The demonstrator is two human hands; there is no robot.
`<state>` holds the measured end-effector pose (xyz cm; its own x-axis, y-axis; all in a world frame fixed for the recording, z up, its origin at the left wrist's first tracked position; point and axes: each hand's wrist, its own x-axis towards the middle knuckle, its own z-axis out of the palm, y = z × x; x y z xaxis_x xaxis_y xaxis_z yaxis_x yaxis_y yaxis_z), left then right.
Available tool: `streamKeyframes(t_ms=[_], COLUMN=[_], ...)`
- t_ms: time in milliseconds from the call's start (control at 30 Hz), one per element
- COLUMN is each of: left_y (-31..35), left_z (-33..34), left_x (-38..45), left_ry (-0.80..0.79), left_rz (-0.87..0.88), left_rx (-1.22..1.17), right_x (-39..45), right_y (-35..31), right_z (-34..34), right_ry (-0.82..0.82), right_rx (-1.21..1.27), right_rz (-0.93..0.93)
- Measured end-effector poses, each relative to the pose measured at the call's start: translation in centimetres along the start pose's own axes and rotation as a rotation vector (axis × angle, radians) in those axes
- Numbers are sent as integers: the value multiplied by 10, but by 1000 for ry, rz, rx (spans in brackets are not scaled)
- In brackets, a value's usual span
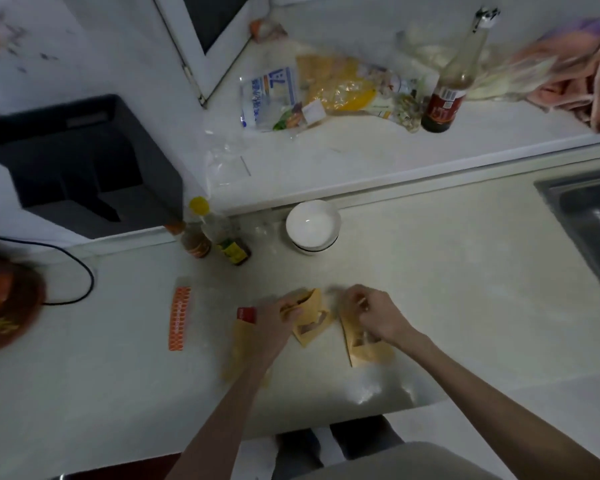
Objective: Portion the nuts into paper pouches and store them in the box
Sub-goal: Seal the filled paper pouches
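Pale table [430, 306], near edge: your left hand [274, 318] pinches one filled paper pouch [312, 320], your right hand [371, 315] another pouch [364, 344]; boxing remains.

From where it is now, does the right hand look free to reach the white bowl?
Probably not at once: the right hand pinches a pouch. The counter up to the bowl looks bare.

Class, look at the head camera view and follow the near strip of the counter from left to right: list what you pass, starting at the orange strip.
orange strip → red packet → left hand → pouch it holds → right hand, resting on a second pouch.
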<state>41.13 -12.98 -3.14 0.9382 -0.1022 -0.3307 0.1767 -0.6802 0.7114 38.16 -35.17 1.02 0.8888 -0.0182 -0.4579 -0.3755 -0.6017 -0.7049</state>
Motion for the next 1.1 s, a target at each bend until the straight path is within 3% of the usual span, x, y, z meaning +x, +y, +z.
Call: streamKeyframes(t_ms=[67,267,433,600,867,1100], left_y=[6,37,68,84,82,86], left_z=[-15,-69,-123,-160,-167,-185], left_x=[-2,-11,-36,-58,-93,-112], left_ry=[30,76,168,200,114,214], left_rz=[57,284,517,550,654,798], left_rx=[-1,19,77,115,174,224], right_x=[1,-9,-29,-52,-97,-122], right_y=[-17,-83,-137,-174,-180,-203], right_z=[1,10,13,12,32,41], right_ry=[53,10,297,357,448,483], right_rx=[-37,-265,-302,-280,-398,-434], right_rz=[-81,-378,-513,-519,-443,-523])
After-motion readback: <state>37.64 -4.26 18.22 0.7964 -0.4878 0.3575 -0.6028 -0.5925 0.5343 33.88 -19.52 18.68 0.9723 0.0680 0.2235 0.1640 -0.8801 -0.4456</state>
